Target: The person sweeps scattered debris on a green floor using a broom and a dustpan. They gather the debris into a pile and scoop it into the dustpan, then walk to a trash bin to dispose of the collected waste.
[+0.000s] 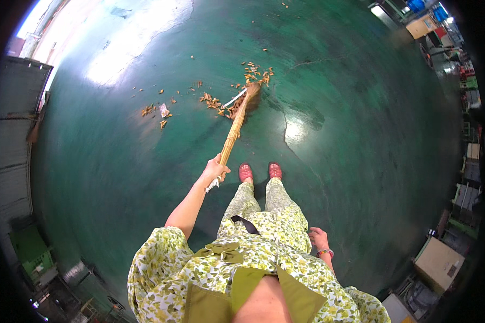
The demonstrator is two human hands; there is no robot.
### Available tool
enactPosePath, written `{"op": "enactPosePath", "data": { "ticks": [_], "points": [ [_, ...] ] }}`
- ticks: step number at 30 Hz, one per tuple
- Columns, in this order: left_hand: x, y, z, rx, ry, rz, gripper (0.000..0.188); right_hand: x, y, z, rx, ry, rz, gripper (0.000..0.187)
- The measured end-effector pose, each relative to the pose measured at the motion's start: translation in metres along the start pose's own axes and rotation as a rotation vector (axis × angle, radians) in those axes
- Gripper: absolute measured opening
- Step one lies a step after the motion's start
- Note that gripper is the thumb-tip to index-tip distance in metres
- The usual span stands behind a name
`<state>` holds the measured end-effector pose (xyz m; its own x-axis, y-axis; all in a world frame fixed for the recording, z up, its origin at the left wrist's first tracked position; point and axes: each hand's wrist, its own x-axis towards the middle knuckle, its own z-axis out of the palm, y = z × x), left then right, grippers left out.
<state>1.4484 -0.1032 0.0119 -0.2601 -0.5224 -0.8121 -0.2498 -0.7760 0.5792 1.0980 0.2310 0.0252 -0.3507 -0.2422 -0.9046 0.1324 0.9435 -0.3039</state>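
Your left hand (215, 171) is wrapping round the broom (233, 141) close to its butt end, fingers closed on the handle, white ties (213, 185) poking out just below the fist. Your right hand (318, 237) is hanging beside your right thigh, fingers half bent, nothing visible in it; whether it's touching the trousers (277, 202), can't tell. A bracelet (324, 252) is sitting on that wrist. You're standing with both feet in red sandals (246, 172), slightly apart.

Broom is slanting up and away from you, ahead of your feet and a bit left of them at the grip. Its brush end (251, 91) is reaching into the litter on the floor. Judging by looks, you're handling something light: bound handle fairly stiff, fibres soft and springy, probably bending under pressure. Grip is likely better on the bound shaft, higher for reach, lower for control; loose fibres won't be giving much hold.

Brown bits (210, 101), maybe dry leaves, are lying round and left of the brush; probably very light, crumbly, easily scattering. A white strip (235, 98) is lying right by the brush, a pale scrap (164, 110) farther left among more bits. Green floor (361, 161) is looking smooth and shiny, cracked in places.

Farther out, a beige box (439, 264) is standing right, a green crate (29, 250) left, and a grey wall (8, 140) is running up the left side.
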Motion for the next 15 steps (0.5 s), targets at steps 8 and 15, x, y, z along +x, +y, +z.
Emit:
{"op": "enactPosePath", "data": {
  "ticks": [8,15],
  "points": [
    [-0.105,-0.020,-0.009,0.018,0.017,0.011,0.073,0.010,-0.007,0.003,-0.006,0.014,-0.017,0.033],
    [-0.131,-0.044,-0.001,-0.261,-0.150,-0.223,0.063,0.032,-0.036,0.010,-0.060,-0.094,-0.156,0.028]
  ]
}}
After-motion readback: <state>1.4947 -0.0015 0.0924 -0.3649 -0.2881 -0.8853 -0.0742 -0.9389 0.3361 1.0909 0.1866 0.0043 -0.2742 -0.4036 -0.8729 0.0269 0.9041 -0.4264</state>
